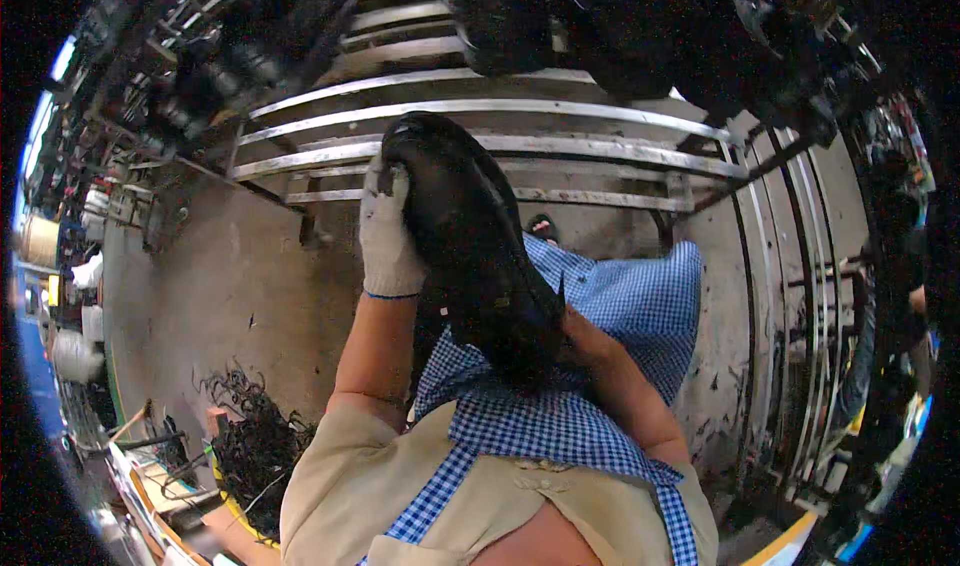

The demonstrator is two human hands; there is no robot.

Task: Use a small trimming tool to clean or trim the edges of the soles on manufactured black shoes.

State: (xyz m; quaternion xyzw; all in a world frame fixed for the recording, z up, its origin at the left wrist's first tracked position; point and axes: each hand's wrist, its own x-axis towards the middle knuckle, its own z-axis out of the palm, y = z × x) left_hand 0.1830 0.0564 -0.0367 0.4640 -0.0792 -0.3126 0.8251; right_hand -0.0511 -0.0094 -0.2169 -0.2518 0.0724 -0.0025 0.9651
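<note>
A long black boot (465,221) is held up in front of my body, its rounded end pointing away from me and tilted to the left. My left hand (390,231), in a pale knitted glove with dark-stained fingertips, grips its left side near that far end. On the right, my bare forearm reaches to the near end of the boot, where my right hand (572,328) is mostly hidden behind it; its fingers do not show. The boot's lower part is dark and hard to make out against my blue-and-white checked apron (630,291).
A slatted metal rack (480,146) stands ahead, with several dark, boot-like shapes (500,21) along its far side. Metal rails (800,266) run along the right. At lower left lies a heap of black curled scraps (255,446). White spools (75,356) are at far left.
</note>
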